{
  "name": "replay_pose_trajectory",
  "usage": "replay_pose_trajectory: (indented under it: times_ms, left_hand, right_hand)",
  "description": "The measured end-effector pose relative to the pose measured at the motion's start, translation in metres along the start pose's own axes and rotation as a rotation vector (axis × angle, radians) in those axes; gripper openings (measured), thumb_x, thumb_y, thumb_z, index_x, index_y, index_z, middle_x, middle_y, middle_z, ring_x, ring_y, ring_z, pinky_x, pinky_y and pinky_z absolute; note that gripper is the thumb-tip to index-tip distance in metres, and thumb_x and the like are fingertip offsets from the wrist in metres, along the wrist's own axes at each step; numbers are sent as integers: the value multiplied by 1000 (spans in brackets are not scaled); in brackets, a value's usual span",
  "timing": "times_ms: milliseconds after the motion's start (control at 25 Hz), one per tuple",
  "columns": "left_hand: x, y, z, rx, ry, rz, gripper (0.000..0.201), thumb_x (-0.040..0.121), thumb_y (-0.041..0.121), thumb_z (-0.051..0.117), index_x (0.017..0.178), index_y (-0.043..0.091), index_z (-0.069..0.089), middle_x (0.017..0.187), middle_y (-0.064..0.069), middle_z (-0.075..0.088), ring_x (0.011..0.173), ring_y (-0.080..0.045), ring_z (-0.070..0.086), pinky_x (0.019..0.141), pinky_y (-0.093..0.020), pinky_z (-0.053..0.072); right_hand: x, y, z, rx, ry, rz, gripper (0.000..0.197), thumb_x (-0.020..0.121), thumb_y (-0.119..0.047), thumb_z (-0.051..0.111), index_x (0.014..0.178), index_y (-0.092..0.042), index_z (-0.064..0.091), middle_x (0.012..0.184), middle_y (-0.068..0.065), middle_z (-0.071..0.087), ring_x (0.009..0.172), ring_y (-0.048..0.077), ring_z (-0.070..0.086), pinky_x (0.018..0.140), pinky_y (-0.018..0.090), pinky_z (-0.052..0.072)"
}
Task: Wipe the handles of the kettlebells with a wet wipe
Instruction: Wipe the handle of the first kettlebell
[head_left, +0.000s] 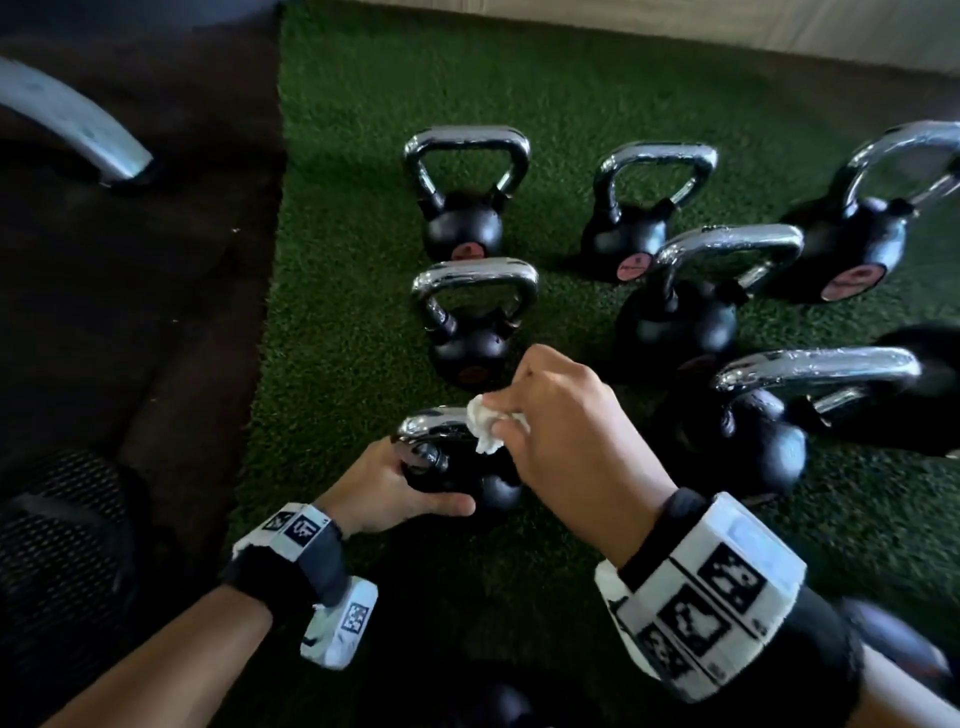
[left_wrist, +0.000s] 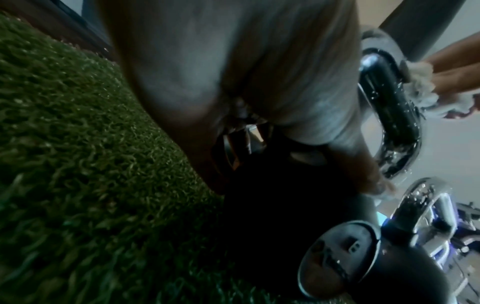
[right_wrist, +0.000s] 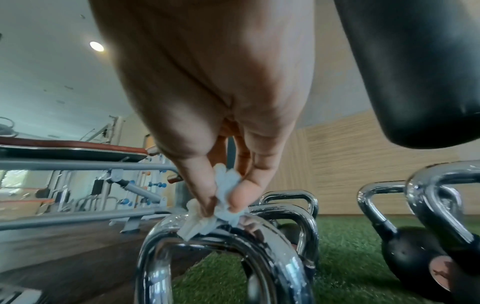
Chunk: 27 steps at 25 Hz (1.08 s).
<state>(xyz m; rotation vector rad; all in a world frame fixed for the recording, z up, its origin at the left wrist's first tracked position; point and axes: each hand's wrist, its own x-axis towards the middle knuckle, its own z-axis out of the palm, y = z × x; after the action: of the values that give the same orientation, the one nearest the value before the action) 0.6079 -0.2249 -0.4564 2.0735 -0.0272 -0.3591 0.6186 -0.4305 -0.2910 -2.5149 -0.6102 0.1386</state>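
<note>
Far L, head view: dark rubber mat (head_left: 130, 312) w/ a grey metal machine bar (head_left: 72, 124) on it; mat edge meets green artificial turf (head_left: 353, 291).

L hand (head_left: 384, 483) low on the nearest kettlebell (head_left: 493, 491), fingers and thumb curled round its black body just below the handle base. Grasping it, steadying. L wrist view mostly palm, blurred; confirms hand against the bell, not much more.

Chrome handle (head_left: 428, 418) of that bell rises betw. the two hands. Looks wet/beaded in R wrist view.

R hand (head_left: 561, 415) above it, thumb + forefinger tips pinching a crumpled white wet wipe (head_left: 483, 428). Wipe pressed on top of the handle bar, near its middle. Grip = fingertip pinch only, wipe bunched, small contact patch.

Further back and R on turf: six more kettlebells, all upright, chrome handles up: two in L column (head_left: 465, 197) (head_left: 472, 322), rest spread R (head_left: 644, 213) (head_left: 685, 306) (head_left: 862, 213) (head_left: 753, 421). Cannot tell which are already wiped.

Judgement, step in hand: wiping top bar of nearest handle.

Risks:
- bunched wipe covers little; sides + underside of handle likely missed unless wipe is wrapped round.
- pinch is light; wet chrome is slick, wipe could slip out or tear on drag.
- bell small, sits on soft turf; sideways push from R hand could tip it if L hand loosens.
- neighbour bells close on R; R forearm could knock one.
</note>
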Motion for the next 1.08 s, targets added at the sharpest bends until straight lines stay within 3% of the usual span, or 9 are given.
replay_pose_trajectory:
  times_ms: [80, 160, 320, 480, 600, 720, 840, 1000, 1080]
  left_hand:
    - [1, -2, 2, -47, -6, -3, 67, 48, 73, 88, 110, 52, 71, 111, 31, 71, 110, 14, 62, 92, -8, 45]
    - [0, -3, 4, -62, -5, -15, 68, 48, 73, 88, 109, 48, 72, 112, 29, 71, 111, 12, 62, 97, -17, 46]
    - [0, 0, 3, -49, -16, -22, 69, 49, 74, 87, 112, 56, 67, 112, 33, 70, 110, 18, 59, 96, -15, 44]
    - [1, -1, 4, -50, -37, -15, 73, 52, 74, 86, 118, 54, 64, 118, 31, 68, 116, 13, 58, 107, -25, 45]
    - [1, -1, 5, -64, -28, -9, 76, 52, 73, 87, 121, 52, 62, 120, 27, 69, 119, 7, 59, 111, -33, 45]
    - [2, -5, 6, -73, -22, -12, 77, 54, 71, 88, 123, 51, 62, 125, 27, 66, 124, 5, 57, 114, -37, 43]
    - [0, -4, 6, -72, -18, -21, 77, 53, 71, 88, 123, 52, 62, 124, 28, 67, 122, 7, 57, 114, -37, 43]
    - [1, -4, 6, -78, -14, -11, 82, 54, 70, 88, 128, 50, 60, 126, 28, 66, 122, 6, 58, 113, -37, 44]
    - [1, -4, 6, -68, -15, -17, 85, 55, 69, 88, 132, 48, 56, 127, 26, 65, 124, 5, 57, 113, -38, 44]
  right_hand:
    - [-3, 4, 1, -35, 31, 27, 13, 89, -11, 64, 79, -16, 69, 92, -8, 51, 80, 10, 59, 69, 26, 50]
    - [-7, 11, -2, -53, 49, 72, 15, 88, -11, 66, 87, -21, 78, 92, -8, 54, 76, 8, 58, 64, 18, 47]
    - [-4, 9, -2, -55, 114, 102, 15, 84, -10, 67, 88, -18, 78, 92, -6, 61, 80, 12, 63, 66, 17, 48]
    - [-7, 27, -6, 9, 153, 160, 17, 79, -8, 71, 85, -20, 81, 83, -6, 69, 65, 0, 51, 65, 5, 40]
    - [-15, 41, -9, 37, 159, 202, 18, 80, -6, 74, 86, -21, 82, 75, -12, 66, 68, -2, 56, 63, -3, 36]
    - [-13, 52, -4, 82, 169, 182, 13, 81, -8, 75, 83, -19, 82, 70, -13, 67, 67, -8, 59, 63, 2, 41]
    - [-11, 65, 3, 78, 94, 238, 8, 84, -19, 76, 82, -15, 82, 72, 3, 74, 70, 13, 66, 63, 21, 45]
    - [-10, 83, 16, 168, 63, 308, 3, 78, -21, 80, 80, -22, 82, 64, -4, 72, 63, 4, 65, 52, 10, 45]
    - [-9, 89, 26, 244, 32, 370, 2, 74, -19, 81, 74, -21, 80, 60, -2, 72, 59, 8, 69, 56, 22, 56]
